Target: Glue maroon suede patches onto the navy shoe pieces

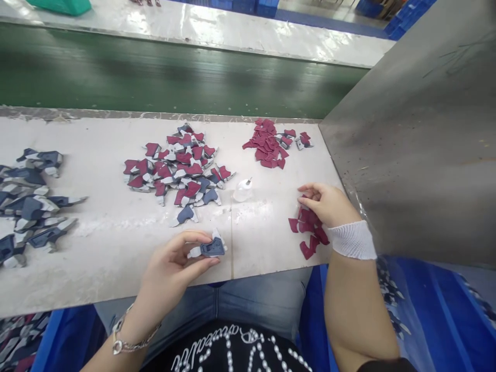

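My left hand (176, 263) is closed, with thumb and fingers pinching a grey-blue and white plastic part (212, 248) above the table's front edge. The part's recessed blue face is turned up. Over at the right, my right hand (325, 202) has its fingertips pinched at the top of a small heap of flat maroon pieces (308, 222); a bit of maroon shows between thumb and fingers. Between the hands stands a small translucent bottle (243, 191) with a thin tip. Left of it lies a pile of blue-white parts bearing maroon pieces (182, 160).
More flat maroon pieces (265, 144) are heaped at the back, beside a few assembled parts (304, 140). Bare blue-white parts (33, 196) lie far left. A metal panel (418, 129) walls the right side. Behind the table runs a green belt (155, 72). Blue bins (430, 305) flank my lap.
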A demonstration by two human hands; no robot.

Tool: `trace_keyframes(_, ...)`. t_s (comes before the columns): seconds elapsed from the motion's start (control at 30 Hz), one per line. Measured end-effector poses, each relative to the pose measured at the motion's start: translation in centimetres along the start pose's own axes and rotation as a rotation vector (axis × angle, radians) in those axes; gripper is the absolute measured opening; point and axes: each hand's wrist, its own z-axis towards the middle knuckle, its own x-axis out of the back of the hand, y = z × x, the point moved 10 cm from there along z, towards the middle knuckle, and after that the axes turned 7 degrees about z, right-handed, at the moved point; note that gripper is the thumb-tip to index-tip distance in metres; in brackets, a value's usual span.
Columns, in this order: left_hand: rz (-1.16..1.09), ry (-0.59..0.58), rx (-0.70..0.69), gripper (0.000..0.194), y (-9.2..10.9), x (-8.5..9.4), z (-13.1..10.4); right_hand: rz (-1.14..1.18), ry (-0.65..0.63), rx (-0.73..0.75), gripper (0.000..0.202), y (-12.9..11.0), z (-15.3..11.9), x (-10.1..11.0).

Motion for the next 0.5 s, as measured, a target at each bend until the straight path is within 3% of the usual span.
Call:
trace_keyframes(0.27,0.016,0.052,-0.127,0.022,1.8,0.2,-0.3,-0.034,-0.1,0.053,0.006,-1.1,-0.2,0.2)
trace_keyframes(0.4,0.022,0.056,-0.148,0.022,2.0,0.3,-0.2,-0.044,-0.092,0.106,0.019,-1.5,-0.6,0.0)
trace_keyframes(0.5,0.029,0.051,-0.154,0.021,2.0,0.2,-0.2,-0.043,-0.116,0.108,0.016,-1.5,-0.9,-0.5)
